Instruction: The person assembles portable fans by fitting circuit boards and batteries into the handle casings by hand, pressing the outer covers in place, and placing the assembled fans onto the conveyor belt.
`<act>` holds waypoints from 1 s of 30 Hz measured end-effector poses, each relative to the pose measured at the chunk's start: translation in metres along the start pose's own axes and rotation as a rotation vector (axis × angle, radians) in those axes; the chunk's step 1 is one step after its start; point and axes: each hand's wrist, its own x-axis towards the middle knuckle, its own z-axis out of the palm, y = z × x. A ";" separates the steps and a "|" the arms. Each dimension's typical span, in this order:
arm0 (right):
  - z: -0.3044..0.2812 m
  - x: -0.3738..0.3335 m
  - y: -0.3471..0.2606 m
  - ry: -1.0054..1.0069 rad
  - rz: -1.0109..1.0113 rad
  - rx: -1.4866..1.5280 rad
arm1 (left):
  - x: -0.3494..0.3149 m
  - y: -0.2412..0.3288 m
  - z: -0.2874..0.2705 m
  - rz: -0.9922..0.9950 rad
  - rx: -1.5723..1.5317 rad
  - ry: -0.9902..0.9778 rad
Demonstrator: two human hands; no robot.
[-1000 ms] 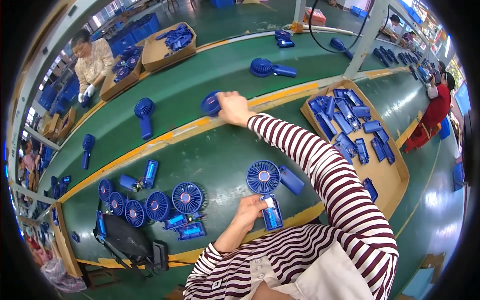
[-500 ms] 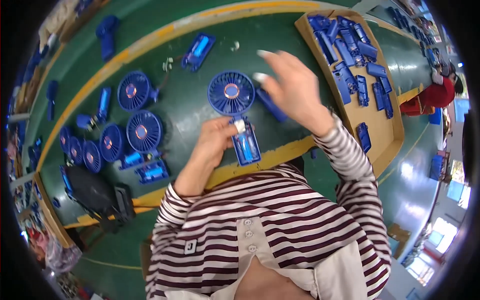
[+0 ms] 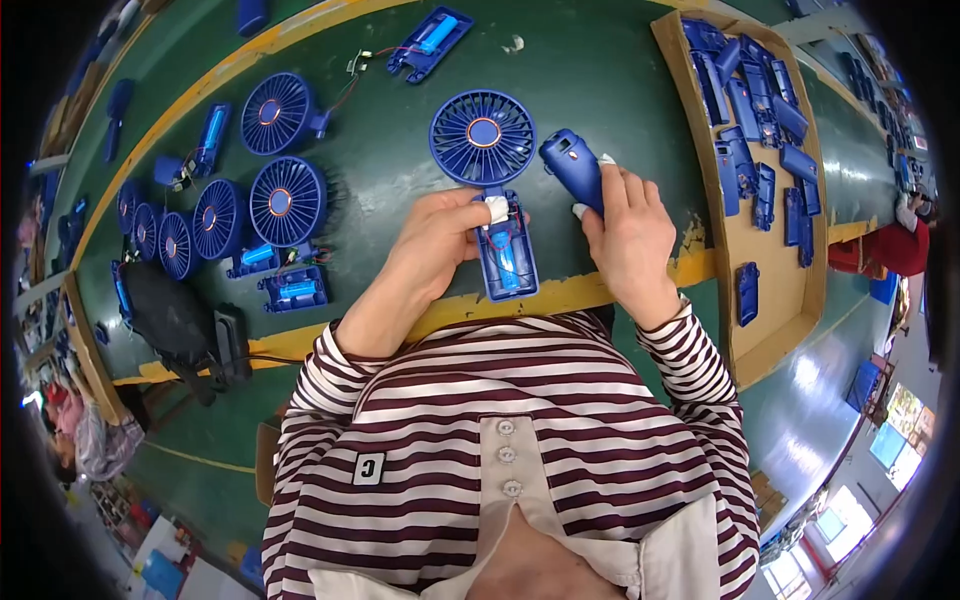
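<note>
A blue handheld fan (image 3: 484,132) lies face up in front of me, its round grille pointing away from my body. The handle (image 3: 510,262) is uncovered and shows a light-blue battery cell inside. My left hand (image 3: 430,238) grips the handle near its neck, the white-tipped thumb pressing on top. To the right, my right hand (image 3: 635,238) has its fingers closed around a blue handle cover (image 3: 575,168), which slants with its far end toward the fan. White coverings sit on fingertips of the right hand as well.
Several more fans (image 3: 288,200) and opened handles stand at the left, beside a black bundle (image 3: 170,300). A handle shell with a battery (image 3: 430,45) and wires lies at the back. On the right, a cardboard tray (image 3: 770,330) holds several blue shells.
My right hand has come down and closed on the handle cover, which now stands turned beside the fan. My left hand still holds the fan. The whole view has shifted slightly.
</note>
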 end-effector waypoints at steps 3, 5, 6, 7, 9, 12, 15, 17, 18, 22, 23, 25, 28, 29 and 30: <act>-0.005 0.003 -0.001 -0.026 -0.001 -0.014 | 0.004 -0.004 0.000 0.016 0.011 0.020; -0.007 0.006 -0.001 -0.063 0.034 -0.022 | 0.007 -0.006 -0.001 0.032 0.025 0.032; -0.007 0.006 0.000 -0.063 0.037 -0.026 | 0.008 -0.006 0.000 0.030 0.024 0.027; -0.005 0.006 0.002 -0.034 0.050 0.007 | 0.008 -0.006 0.001 0.030 0.012 0.031; -0.008 0.007 0.001 -0.005 0.059 0.037 | 0.010 -0.006 0.002 0.033 -0.004 0.034; -0.036 0.002 -0.015 -0.014 0.134 0.221 | 0.012 -0.007 0.001 0.039 -0.025 0.043; -0.058 -0.011 -0.031 -0.097 0.051 0.397 | 0.010 -0.005 0.001 0.051 -0.053 0.045; -0.066 -0.016 -0.042 -0.119 -0.046 0.451 | 0.010 -0.003 0.003 0.033 -0.002 0.071; -0.065 -0.019 -0.045 -0.149 -0.076 0.457 | 0.011 -0.002 0.004 0.037 -0.002 0.068; -0.057 -0.015 -0.055 -0.236 -0.085 0.452 | 0.009 -0.001 0.005 0.037 -0.122 0.058; -0.055 -0.013 -0.057 -0.221 -0.096 0.440 | 0.010 -0.004 0.003 0.041 -0.145 0.039; -0.052 -0.008 -0.062 -0.204 -0.107 0.414 | 0.010 -0.004 0.002 0.049 -0.166 0.020; -0.048 -0.001 -0.067 -0.219 -0.077 0.345 | 0.007 -0.002 0.005 0.035 -0.145 0.030; -0.046 0.000 -0.067 -0.219 -0.082 0.346 | 0.006 -0.002 0.006 0.055 -0.191 0.043; -0.044 0.002 -0.066 -0.210 -0.079 0.340 | 0.006 -0.002 0.007 0.075 -0.237 0.056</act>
